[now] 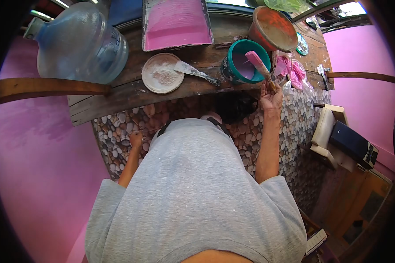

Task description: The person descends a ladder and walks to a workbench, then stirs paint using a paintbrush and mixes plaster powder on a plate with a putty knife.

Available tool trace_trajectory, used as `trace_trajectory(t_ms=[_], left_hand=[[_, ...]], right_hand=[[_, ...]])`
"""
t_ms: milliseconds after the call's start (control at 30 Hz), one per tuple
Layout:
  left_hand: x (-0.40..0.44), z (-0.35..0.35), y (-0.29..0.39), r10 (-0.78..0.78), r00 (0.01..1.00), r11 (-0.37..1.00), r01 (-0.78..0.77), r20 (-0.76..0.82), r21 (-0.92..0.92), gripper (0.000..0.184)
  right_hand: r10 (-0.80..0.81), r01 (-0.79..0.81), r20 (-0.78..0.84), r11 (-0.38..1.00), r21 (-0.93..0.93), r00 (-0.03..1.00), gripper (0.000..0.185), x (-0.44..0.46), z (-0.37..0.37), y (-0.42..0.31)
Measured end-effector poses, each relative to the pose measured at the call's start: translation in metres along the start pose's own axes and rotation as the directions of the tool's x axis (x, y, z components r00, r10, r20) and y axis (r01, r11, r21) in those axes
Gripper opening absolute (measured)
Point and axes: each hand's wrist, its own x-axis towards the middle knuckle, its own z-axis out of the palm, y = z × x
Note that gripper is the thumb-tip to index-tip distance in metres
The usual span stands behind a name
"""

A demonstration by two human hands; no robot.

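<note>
My right hand point(271, 98) is closed around the wooden handle of a paintbrush point(260, 65). Pink paint coats the bristles, which are tilted up and left over the rim of a teal bucket point(226, 65). Pinkish paint shows inside that bucket. My left hand point(136, 139) hangs low beside my body, below the table edge, with its fingers curled in; no object shows in it. On the wooden table point(92, 103), a putty knife point(197, 72) rests across a round dish of white powder point(156, 81). A paint tray point(177, 37) with pink paint stands behind the dish.
A large clear water jug point(81, 48) stands at the table's left. At the right are an orange-stained bowl point(274, 30), pink plastic bags point(294, 72) and a scraper point(324, 76). A dark thing point(237, 107) sits under the edge. Pink walls point(44, 162) flank me.
</note>
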Motion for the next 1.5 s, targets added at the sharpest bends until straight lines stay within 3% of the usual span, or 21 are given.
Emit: trace_trajectory(t_ms=[33, 100, 133, 200, 233, 300, 333, 400, 500, 567, 633, 700, 833, 900, 933, 967, 1000, 1067, 1300, 1367, 1500], left_hand=[[-0.006, -0.003, 0.002, -0.010, 1.000, 1.000, 0.010, 0.024, -0.001, 0.019], [-0.016, -0.007, 0.006, -0.024, 0.999, 1.000, 0.024, 0.041, -0.005, 0.020], [-0.016, -0.008, 0.004, -0.033, 0.998, 0.999, 0.035, 0.059, -0.033, 0.020], [-0.017, -0.011, -0.001, -0.049, 0.996, 0.996, 0.054, 0.072, -0.065, 0.021], [-0.016, -0.011, -0.001, -0.041, 0.997, 0.999, 0.043, 0.062, -0.029, 0.021], [-0.016, -0.010, -0.005, -0.042, 0.998, 0.999, 0.042, 0.044, 0.001, 0.020], [-0.018, -0.011, -0.007, -0.023, 0.998, 0.999, 0.024, 0.061, -0.026, 0.020], [-0.020, -0.012, -0.010, -0.004, 0.997, 0.998, 0.009, 0.078, -0.062, 0.019], [-0.008, -0.003, -0.018, 0.056, 0.998, 0.995, -0.052, 0.041, -0.090, 0.021], [-0.004, 0.021, 0.007, 0.404, 0.903, 0.914, -0.392, -0.145, 0.104, 0.023], [-0.032, 0.047, 0.085, 0.568, 0.796, 0.822, -0.533, -0.211, 0.200, 0.025], [-0.030, 0.072, 0.131, 0.745, 0.626, 0.666, -0.718, -0.231, 0.204, 0.025], [-0.021, 0.100, 0.177, 0.772, 0.603, 0.632, -0.693, -0.202, 0.347, 0.024], [-0.052, 0.117, 0.195, 0.690, 0.702, 0.723, -0.661, -0.177, 0.199, 0.024], [-0.063, 0.128, 0.196, 0.712, 0.702, 0.685, -0.689, -0.013, 0.236, 0.025], [-0.071, 0.144, 0.200, 0.562, 0.794, 0.773, -0.604, 0.233, 0.195, 0.028], [-0.079, 0.160, 0.202, 0.408, 0.795, 0.875, -0.481, 0.449, 0.057, 0.032], [-0.089, 0.205, 0.207, 0.198, 0.792, 0.980, -0.153, 0.578, -0.127, 0.042], [-0.088, 0.298, 0.229, 0.128, 0.876, 0.977, -0.032, 0.465, -0.209, 0.043], [-0.091, 0.311, 0.235, 0.071, 0.925, 0.974, 0.016, 0.373, -0.226, 0.039], [-0.088, 0.330, 0.236, 0.076, 0.972, 0.977, -0.028, 0.223, -0.212, 0.037]], right_hand=[[0.004, -0.004, 0.002, 1.000, -0.002, 1.000, 0.027, -0.005, 0.003, 0.002], [-0.222, 0.241, 0.132, 0.959, -0.150, 0.966, 0.028, -0.016, 0.010, 0.005], [-0.215, 0.235, 0.134, 0.960, -0.153, 0.967, 0.028, -0.021, 0.015, 0.007], [-0.401, 0.480, 0.271, 0.793, -0.375, 0.875, 0.027, -0.030, 0.025, 0.011], [-0.393, 0.475, 0.276, 0.794, -0.379, 0.877, 0.027, -0.033, 0.029, 0.014], [-0.519, 0.657, 0.404, 0.570, -0.492, 0.753, 0.026, -0.037, 0.035, 0.022], [-0.505, 0.652, 0.413, 0.574, -0.495, 0.758, 0.026, -0.041, 0.037, 0.025], [-0.545, 0.766, 0.567, 0.253, -0.591, 0.617, 0.028, -0.048, 0.042, 0.031], [-0.572, 0.790, 0.604, 0.136, -0.598, 0.556, 0.027, -0.041, 0.036, 0.036], [-0.588, 0.791, 0.582, 0.174, -0.586, 0.561, 0.028, -0.039, 0.034, 0.039], [-0.620, 0.738, 0.438, 0.382, -0.557, 0.651, 0.028, -0.039, 0.034, 0.040], [-0.612, 0.726, 0.433, 0.379, -0.574, 0.661, 0.027, -0.038, 0.034, 0.041], [-0.614, 0.717, 0.416, 0.394, -0.575, 0.671, 0.027, -0.037, 0.033, 0.045], [-0.632, 0.723, 0.406, 0.389, -0.571, 0.661, 0.026, -0.041, 0.037, 0.047], [-0.626, 0.697, 0.358, 0.454, -0.555, 0.693, 0.027, -0.044, 0.040, 0.049], [-0.615, 0.669, 0.312, 0.517, -0.534, 0.724, 0.029, -0.046, 0.043, 0.051], [-0.604, 0.639, 0.273, 0.550, -0.537, 0.749, 0.029, -0.046, 0.044, 0.051], [-0.590, 0.610, 0.224, 0.609, -0.508, 0.776, 0.029, -0.044, 0.042, 0.050], [-0.535, 0.566, 0.222, 0.653, -0.504, 0.815, 0.029, -0.041, 0.042, 0.032], [-0.546, 0.632, 0.337, 0.555, -0.541, 0.767, 0.031, -0.039, 0.037, 0.028], [-0.488, 0.654, 0.437, 0.518, -0.552, 0.756, 0.031, -0.032, 0.031, 0.019]])
